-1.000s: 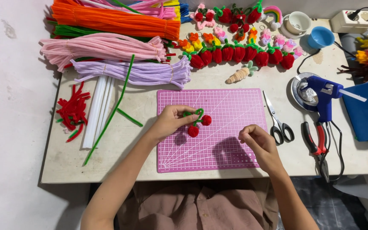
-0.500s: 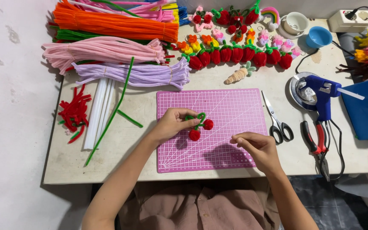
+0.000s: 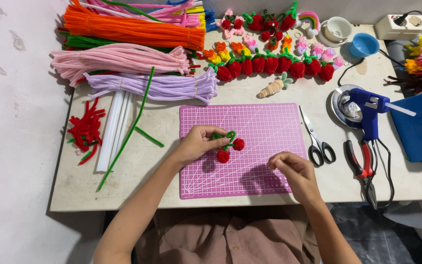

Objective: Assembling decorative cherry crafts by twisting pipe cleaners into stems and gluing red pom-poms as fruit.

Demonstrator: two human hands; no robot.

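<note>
Presently the left hand (image 3: 197, 145) pinches a fuzzy pipe-cleaner cherry sprig (image 3: 228, 145), two round red pompoms on a looped green stem, over the gridded pink cutting mat (image 3: 264, 122), while at its four o'clock the right hand (image 3: 291, 171) rests loosely curled, fingers together, holding nothing visible.

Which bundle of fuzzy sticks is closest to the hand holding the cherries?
The lilac bundle. It lies just above the pink mat, nearest the left hand; the pale pink and orange bundles sit farther back.
</note>
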